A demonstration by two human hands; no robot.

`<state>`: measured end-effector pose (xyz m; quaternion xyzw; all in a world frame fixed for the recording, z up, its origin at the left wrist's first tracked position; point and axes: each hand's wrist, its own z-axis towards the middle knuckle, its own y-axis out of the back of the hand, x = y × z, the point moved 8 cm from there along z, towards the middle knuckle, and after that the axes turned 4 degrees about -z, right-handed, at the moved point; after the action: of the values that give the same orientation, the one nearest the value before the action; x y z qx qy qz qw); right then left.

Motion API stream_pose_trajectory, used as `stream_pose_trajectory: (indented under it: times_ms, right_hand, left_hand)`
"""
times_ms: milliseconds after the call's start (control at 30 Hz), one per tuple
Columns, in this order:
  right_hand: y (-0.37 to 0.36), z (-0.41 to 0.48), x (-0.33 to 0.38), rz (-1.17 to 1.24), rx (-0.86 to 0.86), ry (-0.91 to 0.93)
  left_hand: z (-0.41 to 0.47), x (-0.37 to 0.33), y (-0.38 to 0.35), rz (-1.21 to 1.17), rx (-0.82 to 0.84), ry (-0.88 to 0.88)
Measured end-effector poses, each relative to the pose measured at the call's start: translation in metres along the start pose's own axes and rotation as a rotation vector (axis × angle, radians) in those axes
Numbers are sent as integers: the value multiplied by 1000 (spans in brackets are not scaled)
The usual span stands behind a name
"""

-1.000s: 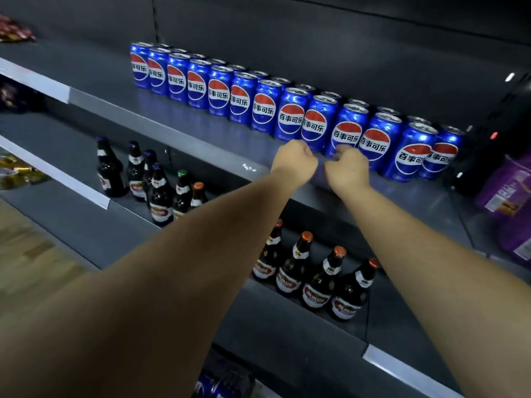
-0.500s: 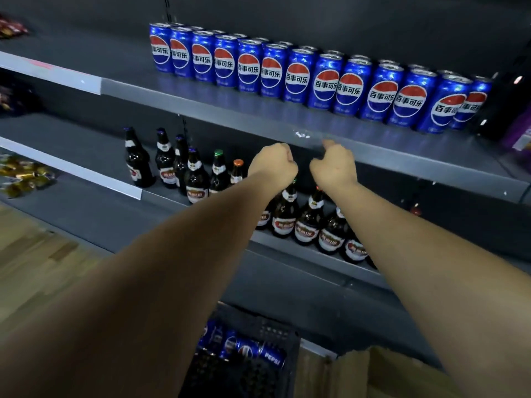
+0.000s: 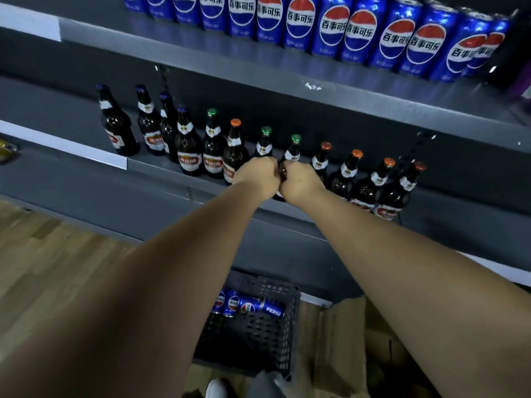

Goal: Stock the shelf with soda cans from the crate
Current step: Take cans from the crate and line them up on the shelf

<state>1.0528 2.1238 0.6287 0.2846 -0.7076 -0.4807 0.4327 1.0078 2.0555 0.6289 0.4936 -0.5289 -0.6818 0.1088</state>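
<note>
A long row of blue soda cans (image 3: pixel 330 33) stands along the upper shelf (image 3: pixel 258 79). Below on the floor sits a dark plastic crate (image 3: pixel 244 340) holding several more blue cans (image 3: pixel 247 307), some lying on their sides. Both my arms reach forward. My left hand (image 3: pixel 255 176) and my right hand (image 3: pixel 301 179) are closed fists, side by side and nearly touching. They hang in front of the middle shelf, well below the can row and above the crate. I see nothing held in either fist.
Brown beer bottles (image 3: pixel 186 147) with green, orange and blue caps line the middle shelf (image 3: pixel 161 170), right behind my fists. Wooden floor (image 3: pixel 57 268) lies at left, cardboard (image 3: pixel 344 340) to the right of the crate, and a white shoe (image 3: pixel 215 389) at the bottom edge.
Both fists came down from the front edge of the can shelf to the level of the beer bottles. The view tilted downward, bringing the crate into sight.
</note>
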Motion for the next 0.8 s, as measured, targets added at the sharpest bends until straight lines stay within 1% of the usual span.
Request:
stream_pose_trajectory:
  times_ms: [100, 167, 400, 633, 800]
  right_hand:
    - [-18, 6, -8, -4, 39, -16]
    - [-32, 8, -14, -17, 79, -18]
    - [-89, 1, -36, -16, 222, 21]
    - [-151, -13, -57, 166, 321, -7]
    - [-203, -15, -54, 216, 381, 13]
  left_hand:
    - [-2, 11, -14, 49, 7, 53]
    - [-4, 23, -26, 69, 21, 123]
    - [-22, 59, -78, 115, 121, 299]
    - [-42, 103, -130, 132, 208, 442]
    - [-37, 151, -170, 153, 261, 521]
